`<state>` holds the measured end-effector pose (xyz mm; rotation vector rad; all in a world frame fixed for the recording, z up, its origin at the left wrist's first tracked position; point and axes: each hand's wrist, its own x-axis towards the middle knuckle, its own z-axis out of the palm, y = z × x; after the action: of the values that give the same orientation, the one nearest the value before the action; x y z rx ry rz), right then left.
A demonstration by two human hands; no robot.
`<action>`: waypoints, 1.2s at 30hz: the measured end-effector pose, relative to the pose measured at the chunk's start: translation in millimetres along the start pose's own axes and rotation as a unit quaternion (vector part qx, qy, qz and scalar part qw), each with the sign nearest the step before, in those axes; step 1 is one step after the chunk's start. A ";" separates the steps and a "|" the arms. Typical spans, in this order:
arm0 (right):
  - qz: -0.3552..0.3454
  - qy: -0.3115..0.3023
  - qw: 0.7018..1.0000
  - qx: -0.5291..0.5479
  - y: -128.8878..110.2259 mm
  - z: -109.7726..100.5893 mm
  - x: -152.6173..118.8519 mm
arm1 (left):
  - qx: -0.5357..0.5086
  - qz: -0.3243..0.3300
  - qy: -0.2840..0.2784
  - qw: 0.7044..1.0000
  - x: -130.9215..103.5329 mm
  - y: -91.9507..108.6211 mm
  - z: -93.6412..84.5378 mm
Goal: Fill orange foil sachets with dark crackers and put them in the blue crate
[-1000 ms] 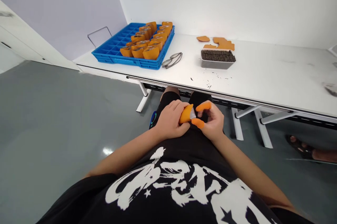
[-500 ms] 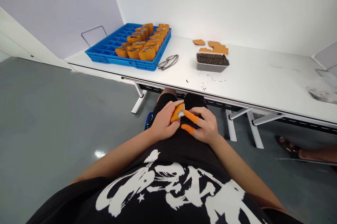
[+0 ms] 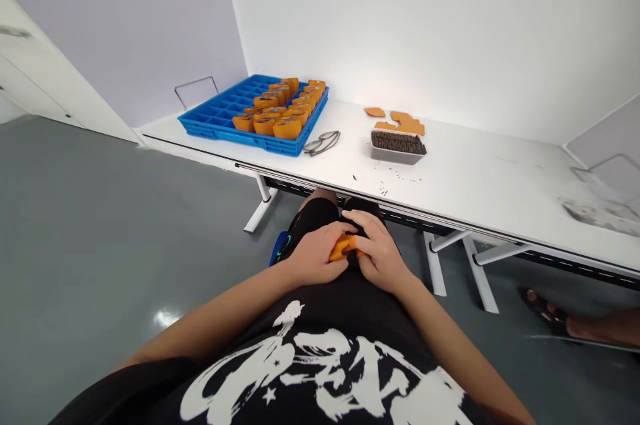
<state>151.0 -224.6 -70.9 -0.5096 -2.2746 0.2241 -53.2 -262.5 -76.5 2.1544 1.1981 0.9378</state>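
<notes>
Low over my lap, my left hand (image 3: 319,255) is wrapped round a small orange pouch (image 3: 340,249), its thumb on the near side. My right hand (image 3: 379,253) meets the pouch from the right, with its index finger and thumb bent against the pouch's open end. Orange finger cots cover those two fingertips, only a bit of which shows. What lies inside the pouch is hidden by the fingers.
On the white table (image 3: 480,178) stands a blue divided tray (image 3: 220,132) with several orange pouches (image 3: 287,128). Glasses (image 3: 323,142), a box of thin dark strips (image 3: 397,152), flat orange pieces (image 3: 407,123) and dark scraps lie rightward. A person's foot (image 3: 545,308) is at right.
My right hand has moved in to the pouch, its covered fingers now pressed at the opening where pale lining showed before. The view has tilted up slightly.
</notes>
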 end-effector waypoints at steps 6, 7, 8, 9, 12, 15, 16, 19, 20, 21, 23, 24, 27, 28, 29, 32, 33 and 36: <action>0.054 0.054 0.997 -0.009 5.9 12.9 -13.1 | -0.017 -0.020 0.012 1.000 1.1 -1.2 3.9; 0.062 0.053 0.997 -0.007 6.5 13.5 -14.1 | -0.017 -0.025 0.013 0.999 1.6 -2.1 4.5; 0.067 0.046 0.997 0.000 6.8 13.8 -14.3 | -0.018 -0.030 0.012 0.999 2.1 -2.8 4.8; 0.070 0.033 0.997 0.011 7.0 13.9 -13.7 | -0.018 -0.032 0.007 0.999 2.7 -3.2 4.9; 0.067 -0.017 0.996 0.061 6.7 14.9 -9.5 | -0.022 -0.037 -0.017 0.999 3.7 -2.3 3.9; 0.077 -0.035 0.992 0.097 6.7 18.4 -6.4 | -0.024 -0.038 -0.031 0.999 3.1 -0.3 3.3; 0.084 -0.032 0.991 0.103 7.0 20.1 -6.3 | -0.025 -0.034 -0.030 0.999 2.7 -0.2 3.6; 0.108 -0.009 0.988 0.111 8.9 26.0 -8.5 | -0.033 -0.018 -0.016 0.999 1.6 -2.6 5.8; 0.117 0.001 0.987 0.111 9.7 27.8 -9.5 | -0.037 -0.014 -0.007 0.999 1.5 -3.9 6.7; 0.125 0.011 0.986 0.111 10.6 29.5 -10.5 | -0.040 -0.012 0.003 0.999 1.7 -5.1 7.6; 0.140 0.029 0.984 0.109 12.2 32.4 -12.0 | -0.045 -0.010 0.022 0.999 2.4 -6.3 9.0; 0.147 0.037 0.983 0.108 12.9 33.6 -12.5 | -0.047 -0.007 0.029 0.998 3.0 -6.2 9.4; 0.163 0.051 0.980 0.107 13.8 36.0 -12.6 | -0.054 0.003 0.046 0.997 4.8 -4.3 10.7; 0.165 0.048 0.979 0.108 13.9 36.5 -12.3 | -0.055 0.004 0.052 0.997 5.2 -4.2 11.5; 0.165 0.041 0.979 0.110 13.9 36.8 -11.8 | -0.055 0.003 0.060 0.997 5.5 -4.9 12.7; 0.152 -0.001 0.979 0.134 14.3 37.8 -9.4 | -0.052 -0.011 0.089 0.995 5.2 -11.6 17.2; 0.148 -0.014 0.978 0.144 14.8 38.4 -8.5 | -0.053 -0.016 0.099 0.994 4.9 -14.9 18.3; 0.144 -0.042 0.973 0.175 17.3 41.4 -6.9 | -0.059 -0.027 0.116 0.991 4.3 -23.1 18.8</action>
<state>130.0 -212.0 -109.0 -0.6487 -2.1684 0.7908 -49.3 -249.2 -103.2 1.9509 1.2677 1.2304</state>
